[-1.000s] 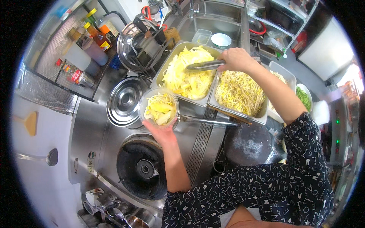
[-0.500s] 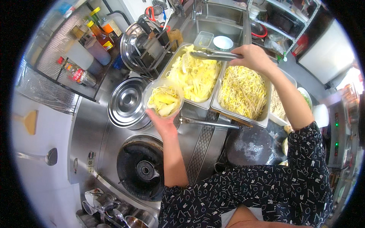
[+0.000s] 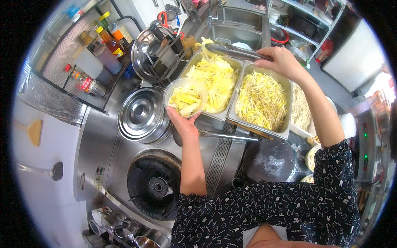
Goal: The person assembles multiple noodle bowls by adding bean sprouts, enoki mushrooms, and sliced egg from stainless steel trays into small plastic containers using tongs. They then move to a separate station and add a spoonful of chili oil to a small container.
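Stainless steel runs everywhere here: counter, trays, lids. The left hand (image 3: 185,126) cups a clear round plastic bowl (image 3: 182,97) from beneath, fingers curled up against its underside, and the bowl now sits against the near rim of the rectangular steel tray of pale yellow shredded cabbage (image 3: 215,80); half a second ago it hung lower, over the counter beside the round stacked steel lids (image 3: 140,113). It already holds a heap of cabbage. The right hand (image 3: 281,62) is closed around the handles of long metal tongs (image 3: 233,51), which have swung from the middle of the tray to its far end, where their tips pinch a tuft of cabbage (image 3: 205,42) lifted clear of the heap. Bowl and tongs have drawn closer together, so I judge another portion is on its way into the bowl. Beside the cabbage sits a second steel tray of bean sprouts (image 3: 260,99). A black round gas burner (image 3: 155,186) lies below the left forearm, sauce bottles (image 3: 103,39) stand at the rear left.
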Motion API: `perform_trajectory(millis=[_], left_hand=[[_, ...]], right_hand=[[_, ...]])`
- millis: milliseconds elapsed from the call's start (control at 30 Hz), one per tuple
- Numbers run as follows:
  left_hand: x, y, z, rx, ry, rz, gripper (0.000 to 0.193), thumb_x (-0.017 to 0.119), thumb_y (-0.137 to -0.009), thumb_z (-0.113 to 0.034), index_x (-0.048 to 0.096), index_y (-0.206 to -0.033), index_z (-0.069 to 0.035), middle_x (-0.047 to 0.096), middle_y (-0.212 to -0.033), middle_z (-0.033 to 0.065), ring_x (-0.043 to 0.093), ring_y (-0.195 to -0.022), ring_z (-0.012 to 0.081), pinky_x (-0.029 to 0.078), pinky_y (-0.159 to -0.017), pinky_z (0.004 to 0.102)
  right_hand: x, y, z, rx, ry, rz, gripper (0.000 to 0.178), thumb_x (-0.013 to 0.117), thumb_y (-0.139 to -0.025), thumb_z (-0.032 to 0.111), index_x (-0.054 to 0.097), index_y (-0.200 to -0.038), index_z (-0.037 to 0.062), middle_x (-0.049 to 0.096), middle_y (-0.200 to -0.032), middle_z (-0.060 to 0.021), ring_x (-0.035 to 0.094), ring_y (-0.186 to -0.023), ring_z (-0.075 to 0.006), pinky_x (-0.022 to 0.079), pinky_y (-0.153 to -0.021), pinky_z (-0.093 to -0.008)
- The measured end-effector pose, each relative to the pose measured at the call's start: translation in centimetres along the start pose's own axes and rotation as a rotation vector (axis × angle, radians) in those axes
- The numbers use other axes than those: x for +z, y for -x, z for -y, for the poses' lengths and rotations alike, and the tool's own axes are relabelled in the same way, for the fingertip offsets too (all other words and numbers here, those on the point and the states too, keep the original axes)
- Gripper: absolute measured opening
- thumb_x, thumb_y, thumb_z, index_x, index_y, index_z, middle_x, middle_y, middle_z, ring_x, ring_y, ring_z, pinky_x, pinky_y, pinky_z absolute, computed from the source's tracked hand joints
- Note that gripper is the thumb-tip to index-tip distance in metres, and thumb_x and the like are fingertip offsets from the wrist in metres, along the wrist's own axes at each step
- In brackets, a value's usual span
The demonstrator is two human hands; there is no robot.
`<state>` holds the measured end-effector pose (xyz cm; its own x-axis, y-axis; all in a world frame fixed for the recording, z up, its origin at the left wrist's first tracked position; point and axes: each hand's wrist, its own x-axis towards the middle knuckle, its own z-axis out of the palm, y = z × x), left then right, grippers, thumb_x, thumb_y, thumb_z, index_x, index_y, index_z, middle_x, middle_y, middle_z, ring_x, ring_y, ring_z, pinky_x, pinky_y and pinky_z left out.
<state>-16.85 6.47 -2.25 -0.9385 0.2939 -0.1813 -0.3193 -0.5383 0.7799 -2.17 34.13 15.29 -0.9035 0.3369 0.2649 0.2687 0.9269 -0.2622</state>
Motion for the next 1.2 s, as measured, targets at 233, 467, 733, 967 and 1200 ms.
perform_trajectory(millis=[233, 467, 733, 967, 1200], left_hand=[[1.0, 0.3, 0.5, 0.017, -0.105, -0.085, 0.073, 0.036, -0.095, -0.067, 0.026, -0.147, -0.016, 0.039, -0.146, 0.0112, 0.049, -0.127, 0.0324, 0.057, -0.077, 0.0473], [1.6, -0.1, 1.2, -0.071, 0.012, 0.149, 0.08, 0.033, -0.095, -0.069, 0.018, -0.152, -0.015, 0.032, -0.152, 0.0121, 0.045, -0.131, 0.0331, 0.055, -0.083, 0.0516], [1.7, 0.7, 1.1, -0.083, 0.069, 0.189, 0.08, 0.032, -0.094, -0.071, 0.027, -0.149, -0.013, 0.041, -0.147, 0.0126, 0.051, -0.126, 0.0322, 0.058, -0.079, 0.0495], [-0.1, 0.5, 1.6, -0.081, 0.09, 0.083, 0.058, 0.043, -0.099, -0.041, 0.027, -0.147, -0.014, 0.041, -0.144, 0.0151, 0.051, -0.125, 0.0373, 0.058, -0.076, 0.0555], [2.1, 1.9, 1.8, -0.08, -0.01, 0.089, 0.051, 0.037, -0.102, -0.028, 0.021, -0.149, -0.017, 0.037, -0.147, 0.0177, 0.046, -0.129, 0.0398, 0.055, -0.083, 0.0618]], right_hand=[[-2.8, 1.8, 2.3, 0.05, -0.267, 0.071, 0.052, 0.069, -0.086, 0.045, 0.067, -0.114, 0.002, 0.071, -0.089, -0.0143, 0.068, -0.079, -0.0234, 0.052, -0.072, -0.0362], [-0.1, 2.7, 4.2, -0.087, -0.188, 0.284, 0.053, 0.067, -0.086, 0.049, 0.068, -0.111, 0.0015, 0.07, -0.088, -0.0162, 0.068, -0.078, -0.0306, 0.052, -0.073, -0.0394], [-0.4, 3.1, 3.0, 0.073, -0.495, 0.267, 0.045, 0.071, -0.086, 0.042, 0.069, -0.11, 0.004, 0.067, -0.075, -0.0055, 0.062, -0.065, -0.0113, 0.05, -0.058, -0.0283], [0.4, 2.8, 0.5, 0.144, -0.632, 0.056, 0.055, 0.07, -0.085, 0.049, 0.067, -0.115, 0.0036, 0.063, -0.071, -0.0003, 0.051, -0.057, -0.0056, 0.042, -0.049, -0.0228], [-0.9, 5.1, -2.4, 0.147, 0.202, 0.092, 0.065, 0.068, -0.077, 0.061, 0.067, -0.117, 0.0099, 0.07, -0.095, -0.0178, 0.068, -0.091, -0.0349, 0.054, -0.079, -0.0441]])
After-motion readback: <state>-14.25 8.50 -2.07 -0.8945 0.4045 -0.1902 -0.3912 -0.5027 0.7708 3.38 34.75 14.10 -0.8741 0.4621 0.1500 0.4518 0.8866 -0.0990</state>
